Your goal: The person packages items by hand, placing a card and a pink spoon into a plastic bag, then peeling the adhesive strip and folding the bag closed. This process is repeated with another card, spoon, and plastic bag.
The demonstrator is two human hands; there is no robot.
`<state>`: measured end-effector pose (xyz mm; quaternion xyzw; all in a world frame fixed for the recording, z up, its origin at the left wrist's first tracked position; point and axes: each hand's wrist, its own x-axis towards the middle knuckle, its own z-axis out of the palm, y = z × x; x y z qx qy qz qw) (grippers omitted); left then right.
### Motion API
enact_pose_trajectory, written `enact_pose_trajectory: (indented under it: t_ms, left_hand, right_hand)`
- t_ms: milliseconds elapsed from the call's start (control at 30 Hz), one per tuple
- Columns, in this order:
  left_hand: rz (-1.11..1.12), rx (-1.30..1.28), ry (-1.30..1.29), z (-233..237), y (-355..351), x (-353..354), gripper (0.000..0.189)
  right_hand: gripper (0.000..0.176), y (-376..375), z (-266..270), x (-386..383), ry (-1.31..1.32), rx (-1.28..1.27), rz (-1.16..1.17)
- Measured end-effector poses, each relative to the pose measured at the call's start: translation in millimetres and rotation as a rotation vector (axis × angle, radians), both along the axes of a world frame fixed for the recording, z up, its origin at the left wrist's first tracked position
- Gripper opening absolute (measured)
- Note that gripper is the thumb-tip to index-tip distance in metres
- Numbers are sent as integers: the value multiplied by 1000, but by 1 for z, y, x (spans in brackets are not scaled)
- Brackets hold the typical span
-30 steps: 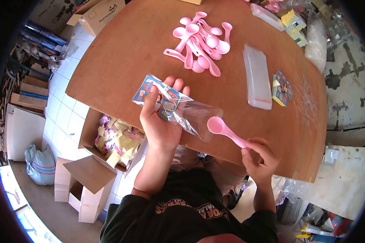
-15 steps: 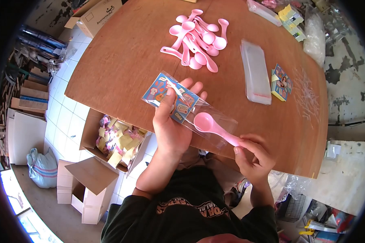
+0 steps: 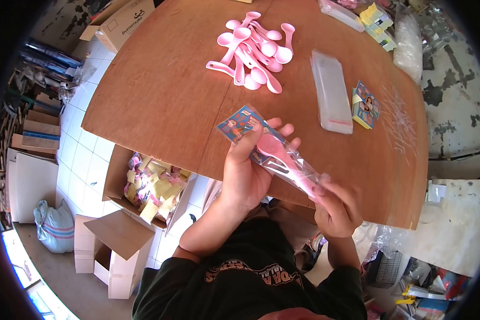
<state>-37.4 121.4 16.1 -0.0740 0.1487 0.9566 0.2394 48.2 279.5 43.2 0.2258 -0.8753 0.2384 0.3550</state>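
My left hand (image 3: pixel 249 178) is closed on a clear plastic bag (image 3: pixel 305 165) with a blue printed card (image 3: pixel 233 126) inside, its thumb pressed over the card. A pink measuring spoon (image 3: pixel 272 146) lies within the bag, bowl against the card and handle toward my right hand (image 3: pixel 338 207). The right fingers pinch the handle's end at the bag's mouth; how much plastic they also hold is hard to make out. Farther up the table is a pile of pink spoons (image 3: pixel 250 50). Flat clear bags (image 3: pixel 330 93) are stacked to the right, beside a banded stack of cards (image 3: pixel 366 104).
Thin clear strips (image 3: pixel 399 120) are scattered on the table's (image 3: pixel 160 80) right side. Below its left edge, a cardboard box (image 3: pixel 117 173) holds packed pieces. Another open carton (image 3: pixel 120 256) and a tied sack (image 3: pixel 55 226) stand on the floor. Yellow boxes (image 3: pixel 377 24) sit at the back right.
The spoon has gone from lying over the bag's mouth into the bag, its bowl now reaching the card. My left hand has shifted right, toward my right hand.
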Motion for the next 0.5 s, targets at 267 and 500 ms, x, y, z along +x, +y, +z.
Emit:
enact_pose_trajectory:
  t_ms: [267, 500]
  left_hand:
    - [-128, 24, 91, 5, 12, 8, 55]
    - [226, -316, 283, 15, 1, 5, 69]
  right_hand:
    - [20, 16, 21, -7, -114, -247, -25]
    - [8, 29, 122, -40, 99, -137, -264]
